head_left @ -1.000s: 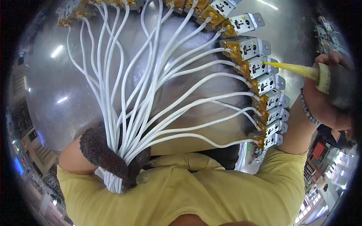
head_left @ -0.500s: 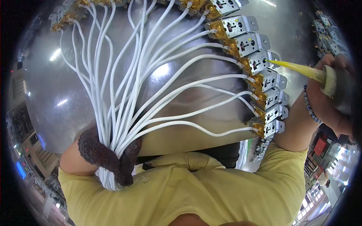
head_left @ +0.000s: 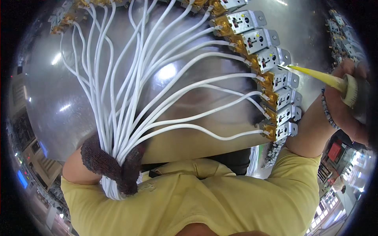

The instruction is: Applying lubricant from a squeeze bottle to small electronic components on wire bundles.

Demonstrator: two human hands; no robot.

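Observation:
My left hand (head_left: 112,165), in a dark knit glove, is closed around a bundle of several white wires (head_left: 130,106) low on the left. The wires fan up and out to a curved row of metal switch units with brass-coloured parts (head_left: 275,84). My right hand (head_left: 348,100), at the right edge, grips a tool with a long yellow nozzle (head_left: 315,74). The nozzle tip touches the top corner of one unit in the row on the right. A beaded bracelet sits on my right wrist.
A shiny metal table (head_left: 67,102) lies under the wires. My yellow shirt (head_left: 204,200) fills the lower part. More small metal parts (head_left: 338,31) lie at the upper right. Shop floor and shelves show at the rim.
The view has shifted, so the row of units sits lower and more to the right. The nozzle tip has moved to another unit in the row. My left hand still holds the wires.

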